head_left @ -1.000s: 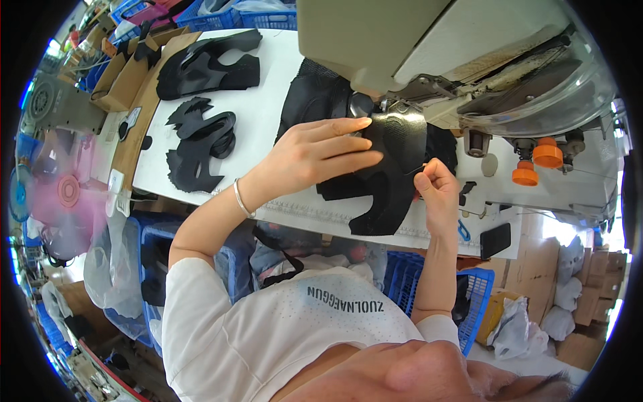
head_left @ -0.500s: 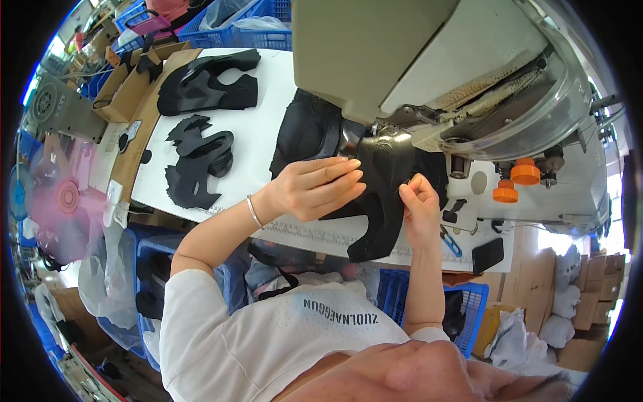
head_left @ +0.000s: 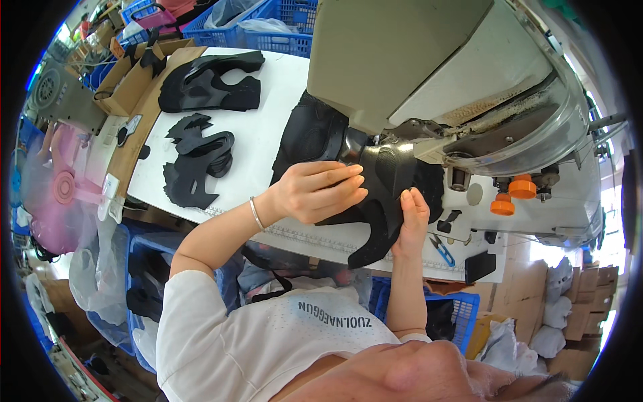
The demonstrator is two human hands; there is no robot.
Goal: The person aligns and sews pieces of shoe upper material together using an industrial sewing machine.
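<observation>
The left hand [head_left: 318, 191] is lying flat, fingers spread, pressing on the black piece [head_left: 385, 201] under the sewing machine [head_left: 429, 74]. The right hand [head_left: 412, 218] is pinching that piece's edge just beside it, apparently between thumb and fingers. Cut black pieces [head_left: 197, 157] are lying well off to the left, scissors [head_left: 440, 248] near the right.

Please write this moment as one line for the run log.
left hand: flat on black piece | right hand: pinching its edge | piece: under sewing machine
</observation>
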